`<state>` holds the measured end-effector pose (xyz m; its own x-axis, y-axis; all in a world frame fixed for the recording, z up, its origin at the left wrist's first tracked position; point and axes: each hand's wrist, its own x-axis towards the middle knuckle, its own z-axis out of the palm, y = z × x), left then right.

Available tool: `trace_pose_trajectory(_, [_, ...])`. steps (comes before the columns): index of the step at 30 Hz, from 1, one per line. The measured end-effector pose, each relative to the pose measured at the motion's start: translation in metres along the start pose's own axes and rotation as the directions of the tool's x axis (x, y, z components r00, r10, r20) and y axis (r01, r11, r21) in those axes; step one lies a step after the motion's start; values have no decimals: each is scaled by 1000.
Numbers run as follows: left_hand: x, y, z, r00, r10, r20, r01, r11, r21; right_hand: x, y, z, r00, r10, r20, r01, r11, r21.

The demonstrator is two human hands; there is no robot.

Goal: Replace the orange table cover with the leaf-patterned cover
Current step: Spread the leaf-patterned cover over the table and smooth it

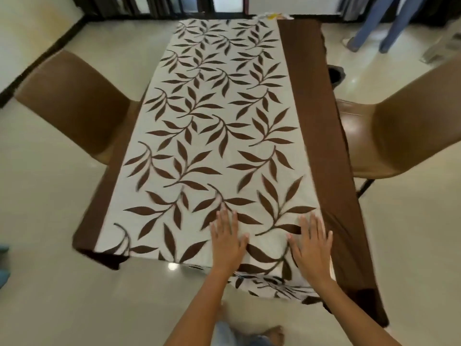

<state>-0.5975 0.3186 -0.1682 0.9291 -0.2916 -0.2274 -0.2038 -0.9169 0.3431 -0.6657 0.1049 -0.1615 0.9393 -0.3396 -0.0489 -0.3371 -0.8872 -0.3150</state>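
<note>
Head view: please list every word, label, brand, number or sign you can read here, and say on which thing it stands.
None: no text can be read in this view.
The cover shows only brown leaves and plain brown borders.
The chairs carry no label.
The yellow-and-white thing at the far end is too small and blurred to tell if it bears print.

Head view, looking steeply down, near table end [99, 253], facing lengthwise

A home dining room, by the look of it. Two tan moulded chairs [74, 101] [404, 126] flank a cloth-covered bench [209, 136] on glossy cream floor tiles [45, 283], with dark curtains [119, 6] behind.
</note>
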Motion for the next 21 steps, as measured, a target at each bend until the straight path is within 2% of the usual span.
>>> trace_pose_trajectory(2, [-1, -5, -10, 999, 37, 4, -37, 993, -113, 3, -37, 8, 998, -59, -3, 59, 997, 43])
trace_pose_trajectory(4, [-7, -23, -23, 997, 26, -75, -39, 983, -181, 8, -83, 21, 985, -171, 7, 171, 984, 50])
trace_pose_trajectory(7, [-18, -82, -47, 954, -99, -282, 49, 982, -181, 16, -157, 45, 955, -290, 57, 285, 955, 87])
trace_pose_trajectory(10, [-24, -165, -75, 898, -243, -368, 210, 969, -127, 21, -231, 66, 920, -381, 87, 373, 922, 102])
trace_pose_trajectory(12, [-24, -213, -92, 877, -321, -359, 317, 946, -71, 22, -273, 80, 889, -441, 123, 434, 897, 83])
trace_pose_trajectory(14, [-22, -252, -105, 889, -359, -284, 370, 929, -16, 23, -305, 95, 852, -496, 169, 494, 868, 56])
trace_pose_trajectory(16, [-19, -284, -112, 909, -367, -195, 380, 924, 33, 24, -323, 109, 830, -521, 200, 531, 848, 5])
trace_pose_trajectory(19, [-20, -324, -120, 924, -346, -163, 359, 931, 61, 26, -338, 119, 835, -503, 222, 526, 849, -57])
trace_pose_trajectory(21, [-25, -344, -125, 912, -369, -180, 377, 926, 11, 25, -344, 121, 843, -490, 223, 517, 852, -78])
